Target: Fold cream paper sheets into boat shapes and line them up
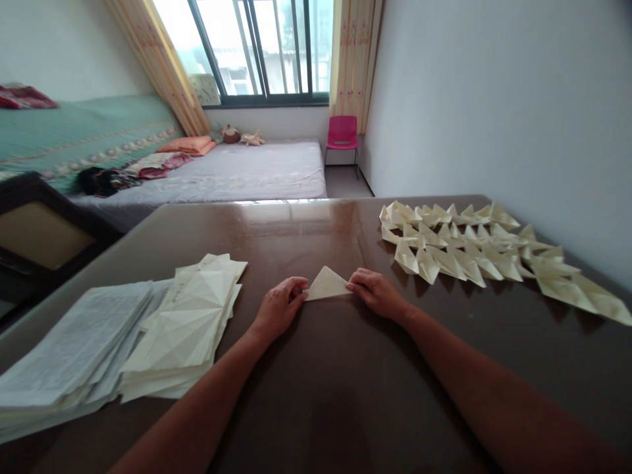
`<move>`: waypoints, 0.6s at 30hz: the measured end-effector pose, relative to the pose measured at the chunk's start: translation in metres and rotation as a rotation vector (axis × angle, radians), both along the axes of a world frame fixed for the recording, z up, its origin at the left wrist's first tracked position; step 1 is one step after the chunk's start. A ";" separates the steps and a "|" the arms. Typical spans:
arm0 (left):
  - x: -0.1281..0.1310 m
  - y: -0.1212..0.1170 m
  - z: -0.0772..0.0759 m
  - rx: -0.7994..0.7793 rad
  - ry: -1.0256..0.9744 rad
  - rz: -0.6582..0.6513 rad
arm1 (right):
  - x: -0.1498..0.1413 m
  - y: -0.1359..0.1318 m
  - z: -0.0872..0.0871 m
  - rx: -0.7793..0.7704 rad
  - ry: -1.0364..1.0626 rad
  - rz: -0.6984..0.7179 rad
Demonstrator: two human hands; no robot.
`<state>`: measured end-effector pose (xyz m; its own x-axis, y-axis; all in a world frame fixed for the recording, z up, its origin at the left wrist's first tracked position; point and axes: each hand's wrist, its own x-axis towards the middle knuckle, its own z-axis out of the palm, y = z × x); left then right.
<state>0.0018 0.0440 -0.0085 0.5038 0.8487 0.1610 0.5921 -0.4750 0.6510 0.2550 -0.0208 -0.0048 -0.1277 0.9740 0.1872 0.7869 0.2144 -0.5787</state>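
- Bed (286, 161): beyond the far edge of the worktop, below the window, covered with a pale purple sheet.
- Worktop (306, 388): brown and glossy, spreading out under the forearms and bearing all the paper.
- Window (269, 49): dark-framed, with a patterned curtain (354, 62) at its right side.
- Chair (342, 133): pink, between the bed and the right-hand wall.
- Folded paper pieces (447, 259): cream, pointed, set in rows at the far right of the worktop.
- Printed sheets (81, 345): a grey stack at the left edge of the view.
- Creased sheets (190, 319): a cream, uneven pile just beside the printed sheets, nearer the left hand.
- Left hand (281, 304): pinching the left corner of the paper triangle.
- Right hand (378, 291): pinching the opposite corner, well apart from the left hand.
- Paper triangle (326, 284): cream, between the two hands over the middle of the worktop, its peak pointing away from the person.
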 end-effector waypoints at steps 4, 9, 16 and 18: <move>-0.002 0.002 0.001 -0.096 -0.125 -0.003 | 0.004 0.002 -0.001 0.016 0.056 0.011; 0.001 -0.001 0.007 -0.395 -0.465 0.024 | 0.001 0.003 -0.001 0.038 0.122 0.023; 0.007 -0.011 0.017 -0.594 -0.698 0.106 | -0.013 0.000 0.003 0.098 0.218 0.009; 0.007 -0.011 0.016 -0.585 -0.699 0.135 | -0.016 -0.001 0.004 0.097 0.233 0.006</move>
